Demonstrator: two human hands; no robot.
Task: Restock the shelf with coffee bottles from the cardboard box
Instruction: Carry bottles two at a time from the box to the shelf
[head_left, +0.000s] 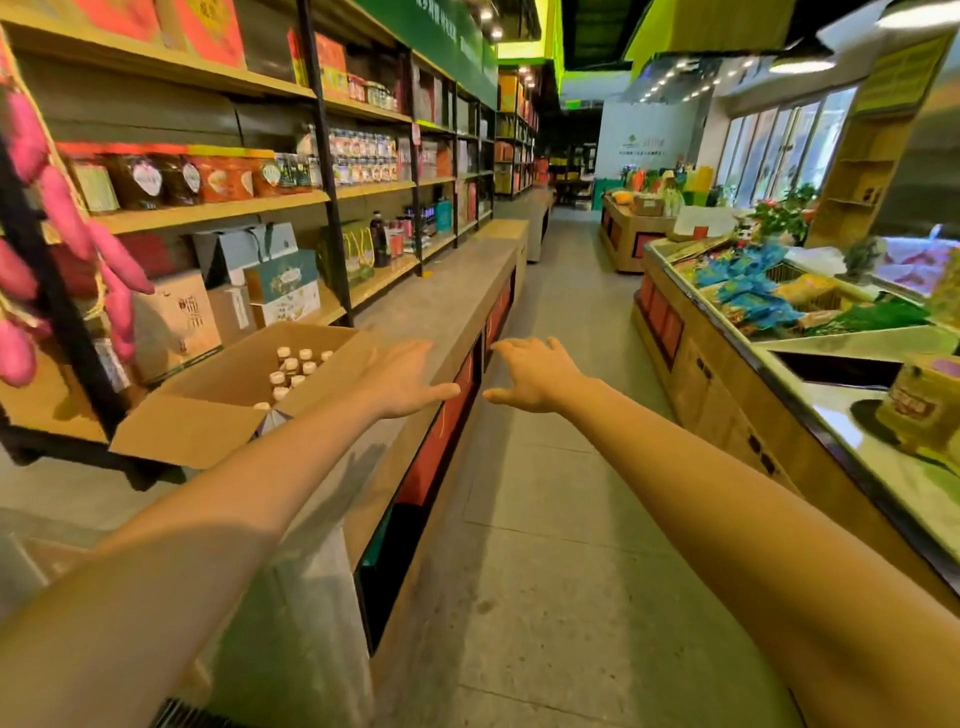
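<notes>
Coffee bottles in cardboard box — left of both hands' spread, empty fingers

There is one camera, worn on the person's head. It looks forward and down a shop aisle, with shelves filling the left of the frame. Both bare arms reach out close below it.

Matt brown cardboard box on smooth grey counter.
</notes>
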